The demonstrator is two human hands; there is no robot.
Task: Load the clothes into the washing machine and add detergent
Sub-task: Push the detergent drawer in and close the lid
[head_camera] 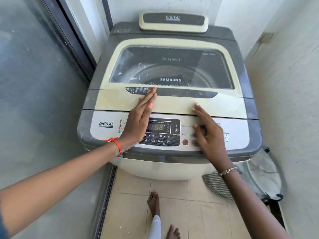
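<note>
A top-loading washing machine (107, 100) stands in front of me with its cream lid (224, 107) down; the drum shows through the lid's glass window. My left hand (139, 118) lies flat with straight fingers on the lid, fingertips at the dark handle recess (186, 93). My right hand (208, 135) hovers over the control panel (103, 125), fingers spread and slightly blurred, holding nothing. The display (158, 127) is lit. A striped cloth (215, 185) lies on the floor by the machine's right front. No detergent is in view.
A glass door (38, 94) with a dark frame closes off the left. White walls stand behind and to the right. A grey bag (264, 176) with black straps lies on the tiled floor at the right. My bare feet (153, 202) stand in front of the machine.
</note>
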